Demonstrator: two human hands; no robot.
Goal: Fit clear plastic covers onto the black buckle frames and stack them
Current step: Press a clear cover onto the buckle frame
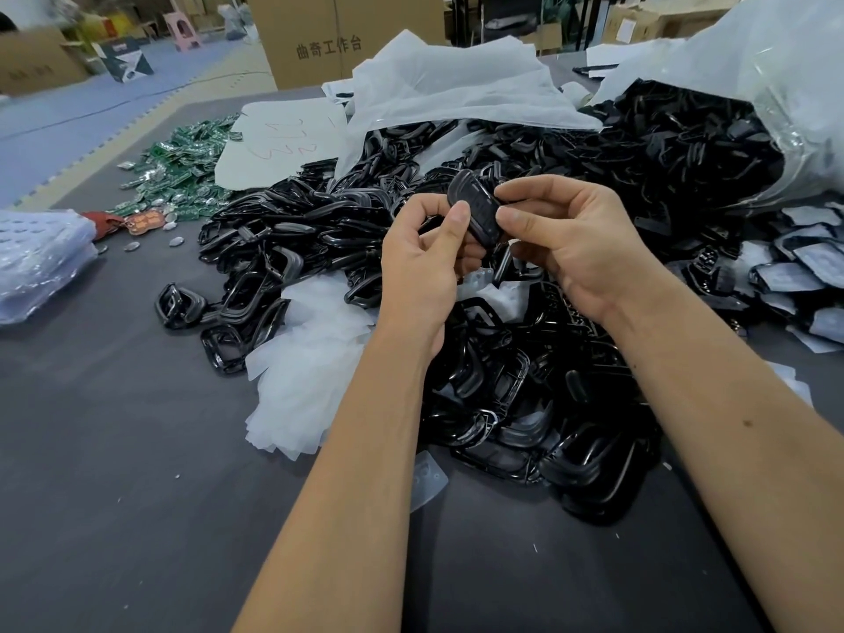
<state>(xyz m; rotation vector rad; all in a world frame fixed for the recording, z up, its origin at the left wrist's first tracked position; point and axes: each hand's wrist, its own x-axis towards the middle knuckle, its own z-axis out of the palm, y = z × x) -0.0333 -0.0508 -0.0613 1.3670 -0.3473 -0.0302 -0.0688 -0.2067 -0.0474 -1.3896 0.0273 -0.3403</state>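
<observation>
Both hands hold one black buckle frame (475,205) above the big heap of black frames (502,381). My left hand (422,262) pinches its left edge with the thumb on top. My right hand (575,242) pinches its right side between thumb and fingers. A clear cover seems to lie on the frame, though I cannot tell how it sits. Loose clear plastic covers (310,363) lie in a pile left of my left forearm. Frames with covers fitted (804,276) lie stacked at the right edge.
A large clear bag (776,84) spills more black frames at the back right. White sheets (456,89) lie behind the heap. Green circuit boards (182,171) are scattered at the back left. A stack of clear blister trays (36,262) sits at the left edge.
</observation>
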